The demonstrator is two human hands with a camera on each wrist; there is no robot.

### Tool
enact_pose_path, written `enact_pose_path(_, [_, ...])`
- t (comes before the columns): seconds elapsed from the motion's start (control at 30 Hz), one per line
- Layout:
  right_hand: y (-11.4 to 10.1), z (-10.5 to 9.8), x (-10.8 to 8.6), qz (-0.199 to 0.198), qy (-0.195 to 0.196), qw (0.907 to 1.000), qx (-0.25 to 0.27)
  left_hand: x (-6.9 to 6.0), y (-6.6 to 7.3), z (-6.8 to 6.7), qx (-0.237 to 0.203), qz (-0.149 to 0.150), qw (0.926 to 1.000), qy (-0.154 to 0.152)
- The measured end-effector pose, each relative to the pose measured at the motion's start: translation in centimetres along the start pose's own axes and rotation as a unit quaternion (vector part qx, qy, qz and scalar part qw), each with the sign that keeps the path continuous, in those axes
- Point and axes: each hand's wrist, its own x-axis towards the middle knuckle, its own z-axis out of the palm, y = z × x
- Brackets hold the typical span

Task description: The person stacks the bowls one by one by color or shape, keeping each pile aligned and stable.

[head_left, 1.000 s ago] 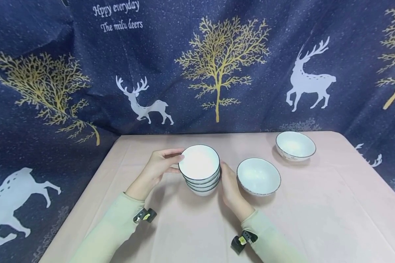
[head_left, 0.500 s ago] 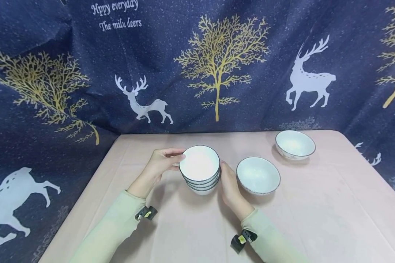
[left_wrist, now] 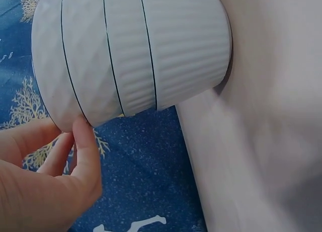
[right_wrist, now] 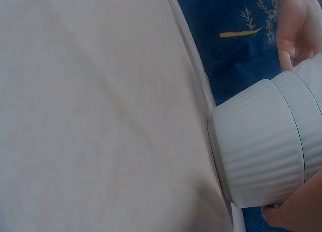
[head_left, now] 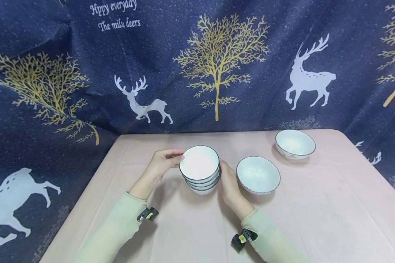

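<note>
A stack of several white bowls [head_left: 199,164] with dark rims stands upright on the table. My left hand [head_left: 160,165] pinches the top bowl at its left edge. In the left wrist view, the thumb and fingertips [left_wrist: 86,136] meet at the rim end of the ribbed stack [left_wrist: 191,41]. My right hand [head_left: 231,186] rests along the right side of the stack, its fingers partly hidden behind it. The right wrist view shows the lower bowl's ribbed wall [right_wrist: 261,146] and part of the right hand [right_wrist: 302,207] against it.
Just right of my right hand sits a single white bowl [head_left: 258,175]. Another white bowl [head_left: 295,144] stands farther back to the right. A pale pink cloth covers the table [head_left: 184,233], and a dark blue curtain [head_left: 191,124] hangs behind its far edge.
Almost nothing differs. The left forearm has shifted very slightly to the right, while both hands keep their places on the stack.
</note>
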Motion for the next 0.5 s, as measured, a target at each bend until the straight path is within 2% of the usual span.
enact_pose_path(0.5, [-0.13, 0.04, 0.03, -0.006, 0.001, 0.9999, 0.008, -0.57, -0.01, 0.61, -0.021, 0.000, 0.9997, 0.014])
